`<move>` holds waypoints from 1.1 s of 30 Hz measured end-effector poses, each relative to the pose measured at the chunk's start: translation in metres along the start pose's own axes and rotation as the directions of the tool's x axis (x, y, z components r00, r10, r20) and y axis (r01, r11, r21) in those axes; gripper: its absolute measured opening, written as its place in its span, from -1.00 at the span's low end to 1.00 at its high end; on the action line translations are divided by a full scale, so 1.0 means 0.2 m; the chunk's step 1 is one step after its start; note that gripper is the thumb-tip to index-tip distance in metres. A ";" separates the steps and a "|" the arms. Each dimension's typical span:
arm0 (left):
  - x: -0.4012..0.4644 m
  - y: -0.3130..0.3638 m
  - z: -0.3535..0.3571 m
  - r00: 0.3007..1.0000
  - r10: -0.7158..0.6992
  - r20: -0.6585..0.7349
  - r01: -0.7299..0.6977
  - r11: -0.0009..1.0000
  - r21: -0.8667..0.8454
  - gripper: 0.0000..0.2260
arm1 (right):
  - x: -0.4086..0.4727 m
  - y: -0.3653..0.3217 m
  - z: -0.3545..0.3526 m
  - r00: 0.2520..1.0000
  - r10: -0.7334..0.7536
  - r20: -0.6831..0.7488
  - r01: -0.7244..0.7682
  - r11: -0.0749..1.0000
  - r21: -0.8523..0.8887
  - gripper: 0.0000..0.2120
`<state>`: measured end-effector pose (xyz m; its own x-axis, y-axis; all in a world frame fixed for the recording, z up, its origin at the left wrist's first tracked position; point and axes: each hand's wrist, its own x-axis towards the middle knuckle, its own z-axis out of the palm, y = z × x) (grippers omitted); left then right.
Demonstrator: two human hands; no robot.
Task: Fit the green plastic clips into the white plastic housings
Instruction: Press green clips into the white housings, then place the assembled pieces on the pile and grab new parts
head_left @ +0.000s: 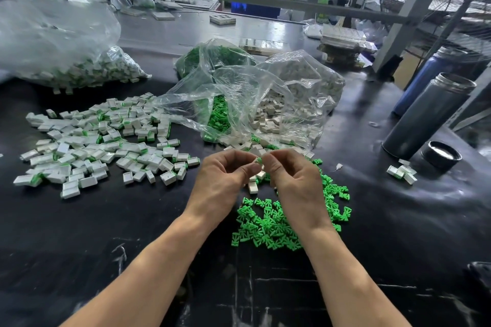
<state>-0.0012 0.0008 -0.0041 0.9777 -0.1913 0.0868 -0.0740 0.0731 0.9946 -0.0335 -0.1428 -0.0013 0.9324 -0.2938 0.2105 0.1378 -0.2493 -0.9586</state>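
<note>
Hands first: my left hand [225, 172] and my right hand [289, 175] are up over the shiny black desk [111, 225], fingertips close together. Between them I pinch one small white plastic housing with a bit of green clip [258, 160] showing at its end. Both hands have their fingers curled around this little piece.

Just under my hands lie a few loose white plastic housings [253, 185]. Under my right wrist and beside it sits a pile of small green plastic clips [268, 225] on the desk.

On my left is a big spread of white housings with green clips in them [101, 141]. Behind my hands a clear crinkly plastic bag [239, 98] lies open, with green clips on one side and white housings on the other. Another clear plastic bag of white and green parts [66, 42] sits far back on the left.

On my right stands a tall grey metal bottle [430, 117], with its round black lid [441, 154] lying beside it. Near the lid is a tiny heap of white and green pieces [402, 173].
</note>
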 end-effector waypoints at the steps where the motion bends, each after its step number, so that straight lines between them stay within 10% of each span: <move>1: 0.00 0.00 0.00 1.000 0.001 0.001 -0.001 1.000 0.011 -0.95 | 0.00 0.00 0.00 1.000 0.004 0.003 -0.004 1.000 -0.017 -0.93; 14: -0.02 0.02 -0.03 0.971 0.228 0.069 -0.220 0.745 0.630 -0.86 | 0.01 0.04 0.01 0.998 0.066 -0.002 -0.066 0.992 -0.111 -0.89; 26: 0.08 0.02 -0.20 0.967 0.157 -0.201 0.168 0.202 0.965 -0.81 | 0.02 0.07 0.00 0.993 0.066 -0.096 -0.079 0.988 -0.135 -0.93; 33: 0.09 0.00 -0.21 0.954 0.217 -0.208 0.152 0.249 0.957 -0.68 | 0.03 0.07 -0.02 0.995 0.062 -0.082 -0.085 0.943 -0.321 -0.93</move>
<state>0.0247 0.0391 -0.0046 0.9572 0.0369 0.2870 -0.0581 -0.9471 0.3157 -0.0280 -0.1524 -0.0131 0.9088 -0.3830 0.1656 -0.0567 -0.5066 -0.8603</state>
